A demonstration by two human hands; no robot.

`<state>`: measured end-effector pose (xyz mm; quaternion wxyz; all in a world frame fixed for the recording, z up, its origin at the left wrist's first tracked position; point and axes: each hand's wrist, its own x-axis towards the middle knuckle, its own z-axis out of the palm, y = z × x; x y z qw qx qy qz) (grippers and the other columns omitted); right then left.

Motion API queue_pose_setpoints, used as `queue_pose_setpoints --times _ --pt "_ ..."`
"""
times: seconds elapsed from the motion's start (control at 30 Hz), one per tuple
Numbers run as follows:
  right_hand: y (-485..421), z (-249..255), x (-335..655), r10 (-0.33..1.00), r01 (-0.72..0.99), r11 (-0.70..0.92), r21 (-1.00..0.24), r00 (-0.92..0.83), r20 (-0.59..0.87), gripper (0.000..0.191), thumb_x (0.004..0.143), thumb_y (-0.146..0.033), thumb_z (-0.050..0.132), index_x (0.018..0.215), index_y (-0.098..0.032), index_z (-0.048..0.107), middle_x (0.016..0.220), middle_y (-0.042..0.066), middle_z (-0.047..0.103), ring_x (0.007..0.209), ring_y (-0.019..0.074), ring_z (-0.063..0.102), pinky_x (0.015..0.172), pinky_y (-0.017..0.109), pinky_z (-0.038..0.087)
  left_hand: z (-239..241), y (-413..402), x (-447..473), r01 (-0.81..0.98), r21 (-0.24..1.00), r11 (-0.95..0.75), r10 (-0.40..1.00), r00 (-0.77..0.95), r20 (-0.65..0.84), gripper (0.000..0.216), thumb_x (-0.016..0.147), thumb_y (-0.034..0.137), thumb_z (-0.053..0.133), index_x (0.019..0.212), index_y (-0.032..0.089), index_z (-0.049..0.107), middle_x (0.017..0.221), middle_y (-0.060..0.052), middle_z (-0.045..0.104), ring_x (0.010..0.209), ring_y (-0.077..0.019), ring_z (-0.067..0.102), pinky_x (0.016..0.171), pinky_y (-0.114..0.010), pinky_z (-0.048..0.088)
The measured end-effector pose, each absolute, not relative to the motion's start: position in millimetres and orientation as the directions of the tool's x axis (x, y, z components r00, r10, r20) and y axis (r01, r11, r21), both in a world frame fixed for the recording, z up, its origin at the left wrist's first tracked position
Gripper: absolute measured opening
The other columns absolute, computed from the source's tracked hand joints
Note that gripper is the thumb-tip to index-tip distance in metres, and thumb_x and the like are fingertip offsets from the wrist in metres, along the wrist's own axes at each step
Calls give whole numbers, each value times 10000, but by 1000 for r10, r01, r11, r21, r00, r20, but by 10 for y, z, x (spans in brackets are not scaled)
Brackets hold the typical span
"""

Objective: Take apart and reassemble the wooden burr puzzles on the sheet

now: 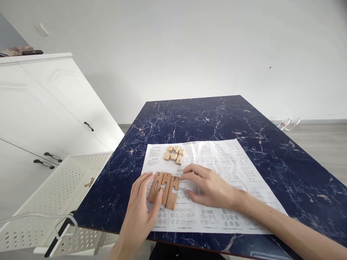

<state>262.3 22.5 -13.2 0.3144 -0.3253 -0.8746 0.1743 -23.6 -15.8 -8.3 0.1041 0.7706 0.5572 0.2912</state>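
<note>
I see sheet (230, 169) flat on table (203, 115), toward near edge. Three slotted pieces (164, 186) lie side by side on sheet's left part, block cluster (174, 154) just behind them. My left hand (141, 211) touches pieces from left, right hand (208, 187) from right. Basket (40, 202) sits left of table, cabinet (40, 108) beyond it.

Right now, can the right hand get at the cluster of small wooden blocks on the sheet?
Probably yes: the right hand lies just short of the block cluster, with only bare paper sheet between them.
</note>
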Motion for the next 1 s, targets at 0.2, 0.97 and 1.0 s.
queue_pose_setpoints --times 0.2,0.97,1.0 --pt "123 -68 2542 627 436 764 -476 -675 389 409 1055 -254 669 1459 -214 616 1460 193 552 1274 340 631 1014 531 623 -139 -203 -230 821 458 -342 908 162 387 326 1093 419 607 1375 259 572 1441 -136 615 1363 -344 605 1091 -558 597" --pt "86 -43 2480 723 563 670 -484 -643 253 293 1101 -268 616 1393 -249 636 1545 186 493 1374 367 595 1059 567 627 -173 -222 -157 872 410 -268 914 96 394 169 1114 405 545 1066 243 556 1437 -145 571 1348 -372 561 998 -568 584" --pt "88 -56 2489 725 558 666 -494 -639 256 291 1097 -274 623 1387 -250 633 1546 184 494 1377 363 594 1062 559 626 -172 -222 -161 872 409 -271 914 100 392 173 1116 400 541 1047 242 558 1437 -144 571 1348 -371 562 1001 -566 584"
